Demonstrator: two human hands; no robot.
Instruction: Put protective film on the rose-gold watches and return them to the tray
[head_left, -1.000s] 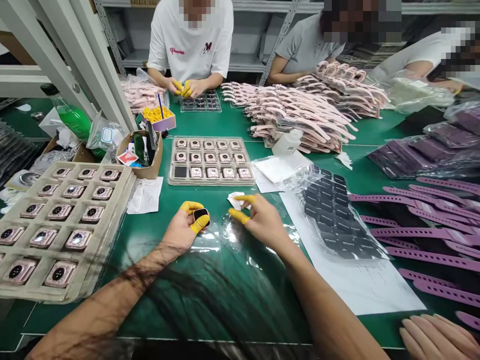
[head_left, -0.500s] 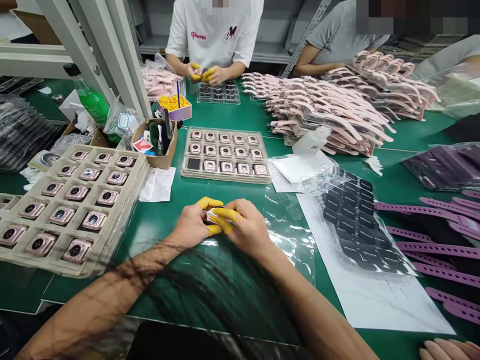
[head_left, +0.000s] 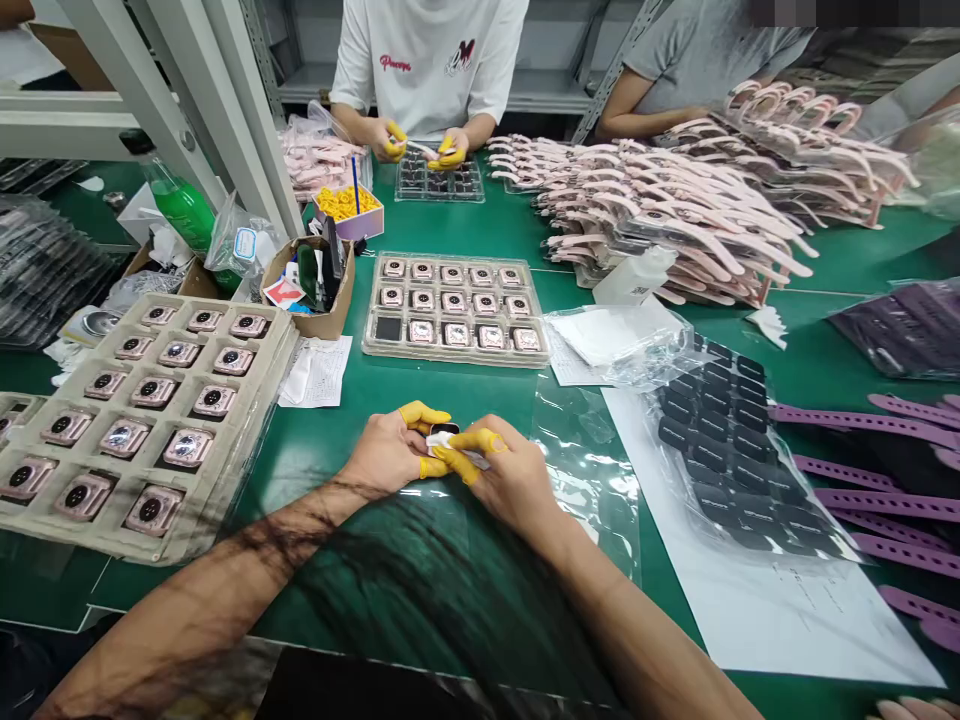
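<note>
Between yellow-capped fingertips, my left hand [head_left: 386, 455] grips a small smartwatch body [head_left: 444, 429], its dark glossy face partly showing. My right hand [head_left: 514, 475], also in yellow finger cots, pinches a white wipe [head_left: 439, 441] against the watch's near side. Fingers cover most of both. Beyond them lies a plastic tray [head_left: 450, 356] of pink smartwatch bodies in rows; its near-left compartment shows only a dark square. At left, a larger tray [head_left: 281, 345] holds several more pink watch bodies, sensor backs up.
A small carton [head_left: 330, 318] of odds and ends stands behind the left tray. To the right are a white bottle [head_left: 634, 278], bagged black pads [head_left: 720, 440] on white paper, and purple straps [head_left: 892, 505]. Pink straps [head_left: 645, 215] are heaped behind. A co-worker [head_left: 427, 75] sits opposite.
The watch's dark face has come into sight between my hands. My right hand has shifted slightly right and down with the wipe. The co-worker's hands opposite have moved apart.
</note>
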